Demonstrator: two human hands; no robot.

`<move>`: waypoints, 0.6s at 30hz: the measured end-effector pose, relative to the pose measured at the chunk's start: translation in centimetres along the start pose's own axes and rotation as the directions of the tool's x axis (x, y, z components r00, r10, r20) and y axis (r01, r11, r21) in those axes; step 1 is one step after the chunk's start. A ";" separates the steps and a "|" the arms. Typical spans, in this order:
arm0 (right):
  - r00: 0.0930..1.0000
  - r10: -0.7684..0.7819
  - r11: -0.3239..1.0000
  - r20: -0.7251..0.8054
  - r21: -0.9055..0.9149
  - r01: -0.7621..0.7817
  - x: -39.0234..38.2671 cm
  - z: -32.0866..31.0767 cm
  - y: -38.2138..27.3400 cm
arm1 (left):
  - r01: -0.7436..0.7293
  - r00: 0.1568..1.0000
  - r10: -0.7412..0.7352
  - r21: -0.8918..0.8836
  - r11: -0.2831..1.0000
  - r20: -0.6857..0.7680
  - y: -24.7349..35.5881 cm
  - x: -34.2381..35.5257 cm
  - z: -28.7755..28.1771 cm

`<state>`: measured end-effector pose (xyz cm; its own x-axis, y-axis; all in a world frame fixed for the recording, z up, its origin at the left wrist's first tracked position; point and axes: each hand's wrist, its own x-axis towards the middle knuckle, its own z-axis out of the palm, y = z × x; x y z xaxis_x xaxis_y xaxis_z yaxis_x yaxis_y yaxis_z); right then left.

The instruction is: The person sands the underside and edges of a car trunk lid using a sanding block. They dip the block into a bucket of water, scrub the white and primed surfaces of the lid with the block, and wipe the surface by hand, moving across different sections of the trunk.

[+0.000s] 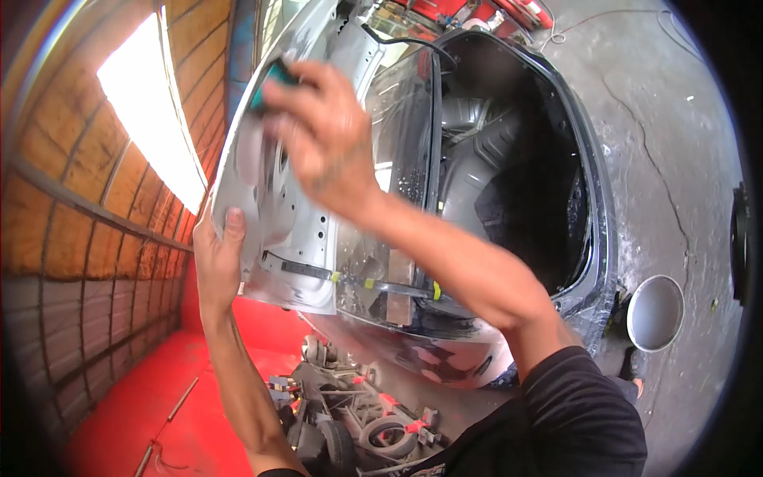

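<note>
My right hand [322, 139], blurred, is closed on a small teal block [278, 79] at the upper part of a raised pale grey vehicle panel [310, 238]. My left hand [216, 250] grips the panel's left edge lower down, thumb on the near face. A strut with yellow-green bands [381, 287] runs from the panel's lower part toward the dark vehicle body [602, 238]. Beside the panel are glass [366, 246] and a large opening showing a dark interior with grey stamped metal.
A red surface [135, 413] lies at lower left beside dusty parts and tires [381, 437]. A panelled wall [48, 222] with a bright opening is at left. At right are a concrete floor [675, 159], a round metal dish [655, 310] and a hose [604, 12]. Red items [524, 12] are at top.
</note>
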<state>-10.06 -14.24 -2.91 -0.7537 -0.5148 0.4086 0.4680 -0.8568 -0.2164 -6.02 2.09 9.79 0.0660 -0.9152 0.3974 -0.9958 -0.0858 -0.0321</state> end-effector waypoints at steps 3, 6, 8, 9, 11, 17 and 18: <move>0.998 -0.057 0.998 0.002 0.031 0.057 -0.4 -0.1 0.0 | -0.037 0.999 0.036 -0.028 0.999 -0.040 -0.1 -0.3 0.3; 0.997 0.070 0.997 -0.035 0.025 -0.069 4.6 0.8 5.2 | -0.051 0.998 0.052 0.007 0.999 -0.029 0.1 0.3 0.2; 0.999 0.011 1.000 -0.032 0.006 -0.011 1.9 1.0 3.2 | 0.003 1.000 -0.002 0.044 0.999 -0.008 -0.2 0.0 -0.4; 0.998 -0.052 0.998 -0.026 -0.023 0.051 0.1 1.1 1.4 | 0.015 1.000 -0.015 0.054 0.998 -0.010 -0.5 0.1 -0.7; 0.999 0.035 0.997 0.019 0.075 -0.036 -0.4 0.3 -0.6 | -0.007 1.000 0.008 0.015 1.000 -0.021 -0.7 -0.2 -0.6; 0.989 0.083 0.996 -0.121 -0.023 -0.086 4.0 2.7 6.1 | 0.183 0.982 -0.185 0.056 0.981 0.025 -2.2 0.6 -2.0; 0.992 0.024 1.000 -0.121 -0.014 -0.026 2.6 3.1 5.3 | 0.228 0.973 -0.230 0.082 0.970 0.018 -2.6 0.8 -2.2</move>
<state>-8.15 -20.07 -0.27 -0.7926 -0.5348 0.2927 0.4808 -0.8435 -0.2393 -3.47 2.43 12.22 0.2943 -0.8779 0.3777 -0.9459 -0.3240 -0.0160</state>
